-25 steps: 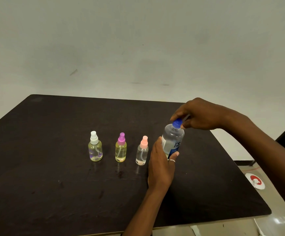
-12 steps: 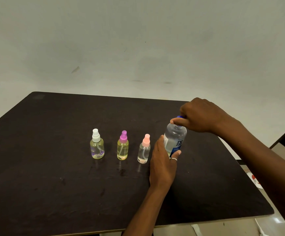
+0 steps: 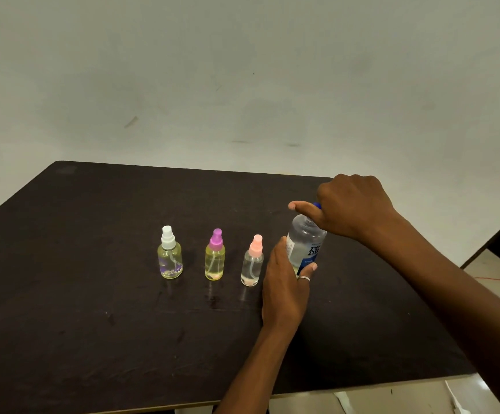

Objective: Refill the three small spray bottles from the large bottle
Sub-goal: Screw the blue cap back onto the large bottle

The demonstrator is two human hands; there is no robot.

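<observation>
We see the large bottle (image 3: 306, 245) standing upright on the dark table (image 3: 93, 324), right of centre, with clear liquid inside and a white and blue label. Our left hand (image 3: 284, 283) wraps round its lower body, thumb on the near side and fingertips across the label; a ring (image 3: 304, 278) shows on one finger. Our right hand (image 3: 355, 207) comes over the top, fingers curled round the blue cap (image 3: 317, 205), which is mostly hidden, while the thumb points out to the left. The three spray bottles stand in a row just left of the large one, all capped and apart from each other: the pink-top bottle (image 3: 252, 265) nearest our left hand, holding clear liquid, then the purple-top bottle (image 3: 214, 261) and the white-top bottle (image 3: 170, 259), both yellowish. A pale wall (image 3: 242, 70) rises behind the table.
</observation>
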